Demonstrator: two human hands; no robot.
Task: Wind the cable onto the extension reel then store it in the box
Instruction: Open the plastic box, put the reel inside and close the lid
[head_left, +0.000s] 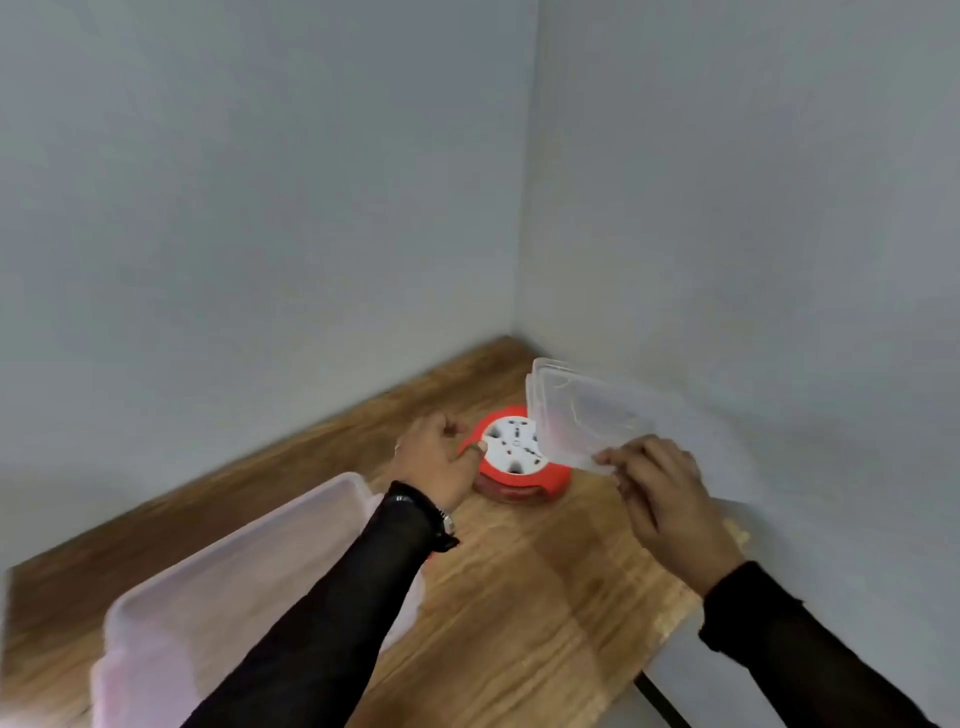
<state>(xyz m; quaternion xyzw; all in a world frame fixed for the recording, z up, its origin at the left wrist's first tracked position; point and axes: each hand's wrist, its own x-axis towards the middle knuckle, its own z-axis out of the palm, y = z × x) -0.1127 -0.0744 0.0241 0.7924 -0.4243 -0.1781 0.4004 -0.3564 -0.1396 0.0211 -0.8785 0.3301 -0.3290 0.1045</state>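
Observation:
A red extension reel (511, 480) with a white socket face lies flat on the wooden table, near the wall corner. Its cable looks wound inside the rim. My left hand (439, 457) touches the reel's left edge, with a curled finger on the white face. My right hand (657, 488) pinches the near edge of a clear plastic lid (582, 415) and holds it tilted above the reel's right side. A translucent pinkish box (208, 597) stands open at the near left, partly hidden behind my left forearm.
The wooden table (519, 597) fits into a corner of two grey-white walls. Its right edge runs close to my right forearm, with a dark leg or cord (662, 701) below it.

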